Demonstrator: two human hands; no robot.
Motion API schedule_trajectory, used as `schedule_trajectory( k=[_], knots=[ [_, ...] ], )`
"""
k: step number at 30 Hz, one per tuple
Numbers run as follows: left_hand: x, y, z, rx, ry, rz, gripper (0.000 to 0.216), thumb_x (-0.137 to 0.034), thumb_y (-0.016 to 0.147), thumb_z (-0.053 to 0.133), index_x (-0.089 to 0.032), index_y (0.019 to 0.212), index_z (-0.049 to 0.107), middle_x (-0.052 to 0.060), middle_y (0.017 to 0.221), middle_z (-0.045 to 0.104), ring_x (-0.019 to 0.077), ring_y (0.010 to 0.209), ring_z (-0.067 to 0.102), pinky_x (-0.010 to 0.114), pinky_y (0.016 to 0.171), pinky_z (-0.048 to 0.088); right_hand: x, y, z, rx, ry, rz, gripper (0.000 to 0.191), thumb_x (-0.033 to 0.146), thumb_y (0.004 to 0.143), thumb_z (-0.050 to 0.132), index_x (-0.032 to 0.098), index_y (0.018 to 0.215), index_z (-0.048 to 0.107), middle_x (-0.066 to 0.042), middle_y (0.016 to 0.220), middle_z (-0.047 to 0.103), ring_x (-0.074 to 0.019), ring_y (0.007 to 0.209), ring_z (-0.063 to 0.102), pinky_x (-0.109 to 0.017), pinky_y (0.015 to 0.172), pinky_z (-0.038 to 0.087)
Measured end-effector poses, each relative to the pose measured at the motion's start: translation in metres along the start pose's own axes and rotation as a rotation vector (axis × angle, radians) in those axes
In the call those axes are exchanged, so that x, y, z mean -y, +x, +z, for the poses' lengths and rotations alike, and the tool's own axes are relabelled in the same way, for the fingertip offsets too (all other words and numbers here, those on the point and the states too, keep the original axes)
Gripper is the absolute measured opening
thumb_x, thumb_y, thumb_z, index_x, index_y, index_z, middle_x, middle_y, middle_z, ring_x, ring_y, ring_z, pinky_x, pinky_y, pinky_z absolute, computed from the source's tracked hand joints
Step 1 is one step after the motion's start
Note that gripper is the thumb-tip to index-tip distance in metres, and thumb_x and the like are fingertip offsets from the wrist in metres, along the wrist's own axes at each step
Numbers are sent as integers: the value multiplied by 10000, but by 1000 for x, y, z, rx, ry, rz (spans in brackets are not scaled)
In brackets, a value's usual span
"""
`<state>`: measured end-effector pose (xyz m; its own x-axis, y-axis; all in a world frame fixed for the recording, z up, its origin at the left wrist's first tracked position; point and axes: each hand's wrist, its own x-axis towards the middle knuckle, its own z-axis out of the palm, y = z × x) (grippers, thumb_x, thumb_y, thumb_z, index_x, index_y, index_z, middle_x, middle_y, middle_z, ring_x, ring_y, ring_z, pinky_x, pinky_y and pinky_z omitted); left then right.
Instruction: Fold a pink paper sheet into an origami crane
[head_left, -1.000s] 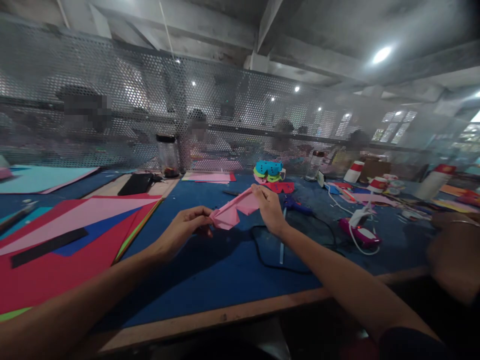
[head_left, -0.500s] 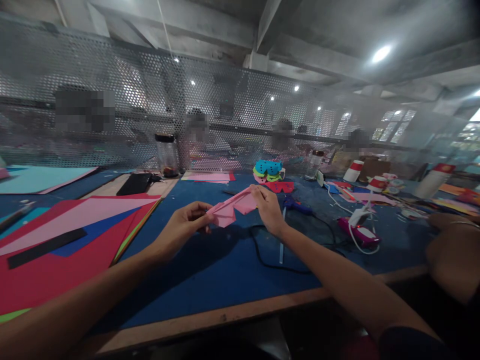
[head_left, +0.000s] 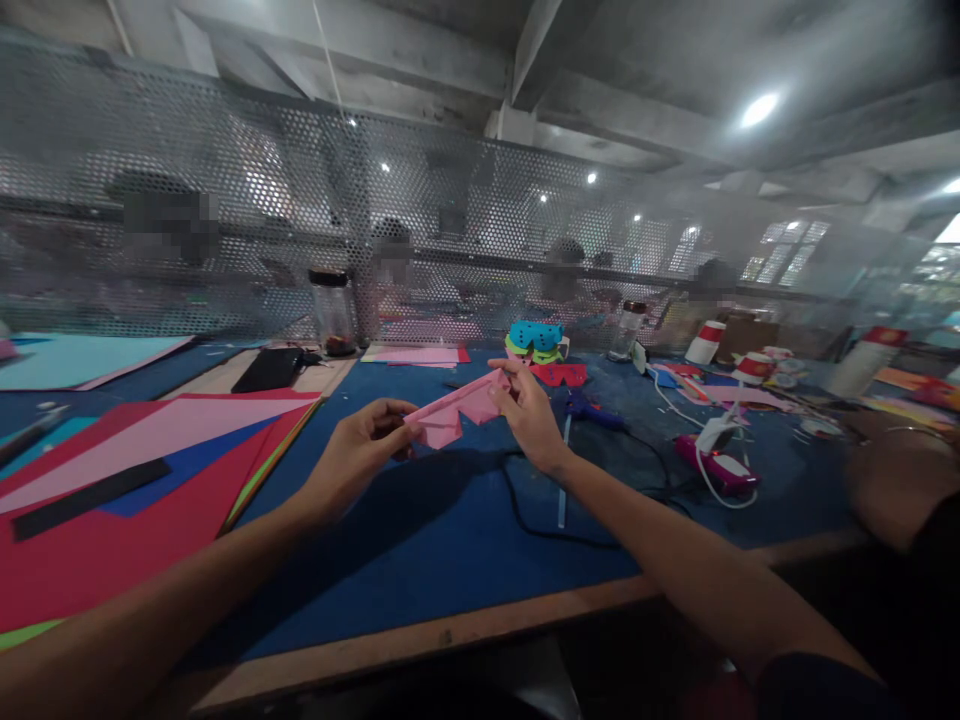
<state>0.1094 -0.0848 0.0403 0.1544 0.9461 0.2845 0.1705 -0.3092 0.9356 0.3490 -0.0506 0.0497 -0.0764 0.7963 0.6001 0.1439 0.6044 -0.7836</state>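
Note:
A folded pink paper piece (head_left: pixel 442 425) with a notched lower edge, shaped like a pair of paper glasses, is held up above the blue tabletop (head_left: pixel 420 560). My left hand (head_left: pixel 371 440) pinches its left end between thumb and fingers. At the other end, the thumb and fingers of my right hand (head_left: pixel 529 410) grip the upper right corner. Just beyond my right hand lie red paper glasses (head_left: pixel 559 375), with stacked blue and green paper glasses (head_left: pixel 536 337) behind them. A blue glue gun (head_left: pixel 596 412) rests to the right of that hand.
Coloured paper sheets (head_left: pixel 172 430) with a black strip (head_left: pixel 90 500) cover the left side. A black phone (head_left: pixel 274 369) and a glass jar (head_left: pixel 332 310) stand near the perforated screen (head_left: pixel 465 200). At right are a purple power strip (head_left: pixel 716 466), cables, paper cups (head_left: pixel 706 342) and another person's arm (head_left: pixel 900 470).
Both hands have shifted slightly left with the pink paper, and its notched face now shows more squarely. My right fingers have changed their hold on its corner. The other person's arm has moved slightly.

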Motion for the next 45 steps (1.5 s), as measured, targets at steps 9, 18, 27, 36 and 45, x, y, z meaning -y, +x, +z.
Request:
schedule_trajectory(
  k=[9, 18, 27, 36, 45],
  knots=[
    [-3, -10, 4, -17, 214, 217, 377, -415, 920, 668, -189, 1211, 587, -9, 817, 686, 178, 717, 691, 310, 732, 544, -9, 4, 0, -38, 5, 7, 277, 375, 947, 564, 212, 1157, 641, -36, 973, 680, -164, 795, 568, -287, 709, 440],
    [-11, -32, 0, 145, 413, 520, 293, -249, 1055, 397, -213, 1230, 629, 15, 965, 744, 147, 854, 703, 242, 792, 530, -13, 3, 4, 28, 214, 245, 315, 443, 913, 582, 216, 1069, 735, -24, 922, 714, -199, 904, 630, -319, 853, 467],
    [-6, -26, 10, 220, 455, 751, 290, -67, 955, 538, -209, 1183, 649, 66, 1093, 710, 162, 977, 694, 263, 859, 548, -11, -6, 12, 167, 313, 329, 304, 457, 896, 610, 223, 1035, 745, -31, 930, 718, -206, 904, 636, -325, 816, 484],
    [-4, -24, 9, 163, 598, 863, 214, -95, 967, 566, -208, 1109, 680, 86, 1115, 671, 171, 989, 690, 255, 838, 560, -17, -7, 15, 241, 224, 313, 331, 464, 913, 575, 204, 1040, 735, -48, 935, 721, -214, 919, 641, -332, 812, 489],
    [-11, -12, -1, -80, 906, 1063, 182, -70, 963, 566, -200, 1053, 658, 39, 1012, 771, 180, 929, 727, 409, 1090, 480, -20, -2, 12, 110, 53, 152, 308, 425, 908, 638, 212, 1128, 671, -68, 1137, 709, -188, 1060, 648, -348, 988, 467]
  ],
)
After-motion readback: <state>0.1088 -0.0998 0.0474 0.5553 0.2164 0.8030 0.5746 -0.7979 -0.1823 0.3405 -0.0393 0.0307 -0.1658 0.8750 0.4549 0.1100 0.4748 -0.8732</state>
